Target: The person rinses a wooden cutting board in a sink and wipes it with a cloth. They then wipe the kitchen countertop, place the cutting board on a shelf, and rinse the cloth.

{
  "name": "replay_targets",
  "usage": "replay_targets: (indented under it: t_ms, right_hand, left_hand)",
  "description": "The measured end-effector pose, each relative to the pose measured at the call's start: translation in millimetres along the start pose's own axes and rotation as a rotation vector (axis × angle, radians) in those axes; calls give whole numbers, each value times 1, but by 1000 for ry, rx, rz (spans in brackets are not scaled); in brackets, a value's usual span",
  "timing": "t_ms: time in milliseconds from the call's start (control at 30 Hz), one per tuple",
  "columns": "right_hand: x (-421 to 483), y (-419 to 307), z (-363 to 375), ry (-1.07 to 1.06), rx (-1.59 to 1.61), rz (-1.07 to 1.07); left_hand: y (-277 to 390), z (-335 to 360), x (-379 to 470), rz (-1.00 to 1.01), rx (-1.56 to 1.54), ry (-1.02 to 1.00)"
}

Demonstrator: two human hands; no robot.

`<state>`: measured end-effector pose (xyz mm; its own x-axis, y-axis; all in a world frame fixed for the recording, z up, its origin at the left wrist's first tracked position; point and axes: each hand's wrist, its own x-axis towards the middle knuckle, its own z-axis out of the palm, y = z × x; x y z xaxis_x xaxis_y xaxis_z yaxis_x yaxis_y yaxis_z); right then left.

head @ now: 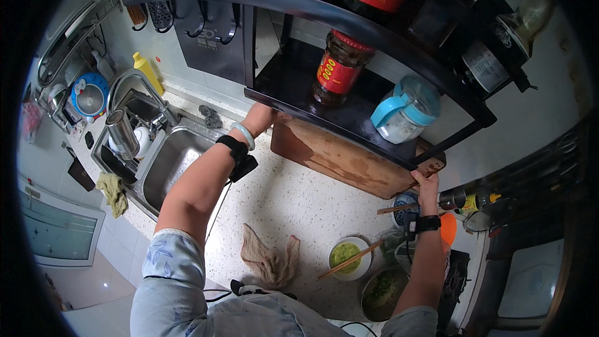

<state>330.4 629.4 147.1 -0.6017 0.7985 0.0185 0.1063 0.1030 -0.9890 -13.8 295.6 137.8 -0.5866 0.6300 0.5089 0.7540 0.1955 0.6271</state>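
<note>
A wet-patched wooden cutting board [337, 150] stands tilted on its long edge beneath the black shelf [299, 79], at the back of the speckled counter. My left hand [259, 119] is at its left end, the fingers partly hidden behind the shelf's edge. At the right end, my right hand [426, 185] grips the board's corner. A patterned blue bowl [403, 210] with wooden chopsticks sits just below that hand. Nearer to me are a white bowl of green food [346, 257] with chopsticks across it, a metal bowl [383, 292] and a crumpled brown cloth [271, 260].
A steel sink [180, 164] with a tap [154, 86] lies to the left, a green rag [112, 192] at its edge. The shelf holds a red-lidded jar [341, 68] and a blue-handled container [407, 110]. A gas stove [456, 276] is at the right.
</note>
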Motion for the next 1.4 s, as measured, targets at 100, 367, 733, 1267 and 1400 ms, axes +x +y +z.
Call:
replay_targets:
  t_ms: [100,367,733,1267,1400]
  right_hand:
    - [-1,-2,-1,-8,-30,24]
    - [-4,4,-5,-41,-51,-5]
    - [-24,-3,-6,-85,-156,10]
    - [-215,-126,111,-457,-712,-436]
    - [-281,-87,168,-706,-657,-346]
  left_hand:
    - [1,-1,3,-93,43,-166]
    - [-6,5,3,21,166,-144]
    - [17,-23,-22,-165,539,-122]
    - [42,-109,-397,-785,-188,98]
    - [59,-122,-446,-874,-312,189]
